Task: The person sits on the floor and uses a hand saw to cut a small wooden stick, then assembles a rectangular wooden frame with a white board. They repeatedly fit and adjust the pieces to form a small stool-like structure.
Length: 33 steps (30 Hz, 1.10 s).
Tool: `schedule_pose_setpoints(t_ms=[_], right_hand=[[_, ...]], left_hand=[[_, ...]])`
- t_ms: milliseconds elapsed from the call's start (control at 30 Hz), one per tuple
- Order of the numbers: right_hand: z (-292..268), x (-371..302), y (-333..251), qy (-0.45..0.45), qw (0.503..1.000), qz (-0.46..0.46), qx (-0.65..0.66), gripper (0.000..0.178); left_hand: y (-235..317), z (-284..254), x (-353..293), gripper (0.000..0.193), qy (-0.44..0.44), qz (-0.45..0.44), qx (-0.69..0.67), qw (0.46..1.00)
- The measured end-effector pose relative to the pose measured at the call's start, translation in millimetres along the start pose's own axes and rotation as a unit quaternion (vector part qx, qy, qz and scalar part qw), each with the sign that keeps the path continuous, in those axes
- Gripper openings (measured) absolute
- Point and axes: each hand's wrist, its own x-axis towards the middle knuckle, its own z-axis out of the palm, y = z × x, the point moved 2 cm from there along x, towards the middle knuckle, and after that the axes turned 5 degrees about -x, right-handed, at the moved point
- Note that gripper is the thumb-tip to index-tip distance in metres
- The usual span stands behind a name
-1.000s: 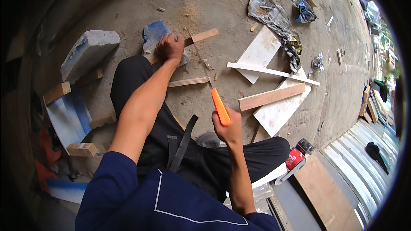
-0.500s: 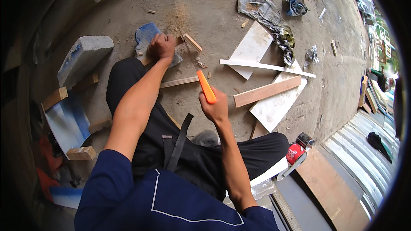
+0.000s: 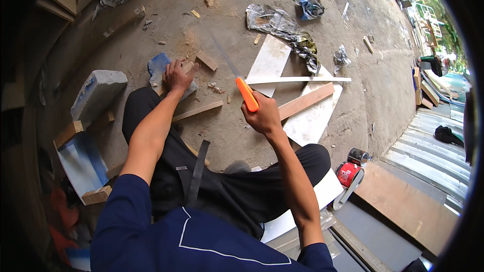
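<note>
My right hand (image 3: 262,115) is closed round the orange handle of a hand saw (image 3: 247,93). Its thin blade points away and to the left over the floor, apart from any wood. My left hand (image 3: 177,75) rests with bent fingers on a strip of wood (image 3: 187,67), whose end shows past the fingertips. Under that strip is a blue-and-grey block (image 3: 159,65), partly covered by the hand. Just beyond the strip's end, a short wooden offcut (image 3: 206,61) lies on the floor by itself.
Sawdust (image 3: 188,40) is scattered on the concrete. White boards (image 3: 315,113) and a reddish plank (image 3: 307,100) lie to the right, near crumpled plastic (image 3: 275,19). A concrete block (image 3: 98,93) stands at left. A red can (image 3: 348,174) is beside my right knee.
The saw has moved right, off the wood. The short offcut now lies apart from the strip's end. My left hand's fingers have loosened from a tight fist. The view has shifted somewhat.
</note>
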Motion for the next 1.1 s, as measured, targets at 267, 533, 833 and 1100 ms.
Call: schedule_pose_setpoints(t_ms=[267,533,833,1100], right_hand=[[-13.1,-41.6,16.7,0.007,0.999,0.011,-0.049,0.021],[-7.2,-32.9,5.0,-0.008,0.997,0.044,-0.059,0.024],[38.4,7.1,14.7,-0.012,0.989,-0.012,-0.147,0.022],[116.8,32.2,48.3,-0.156,0.965,-0.017,-0.209,0.032]], left_hand=[[2.7,-18.0,0.1,0.048,-0.085,0.100,0.046,0.990],[9.8,-53.0,3.2,0.047,-0.252,0.051,-0.020,0.966],[51.7,-118.8,28.2,0.049,-0.305,-0.019,-0.254,0.918],[101.5,-168.8,22.7,0.044,-0.297,-0.210,-0.520,0.773]])
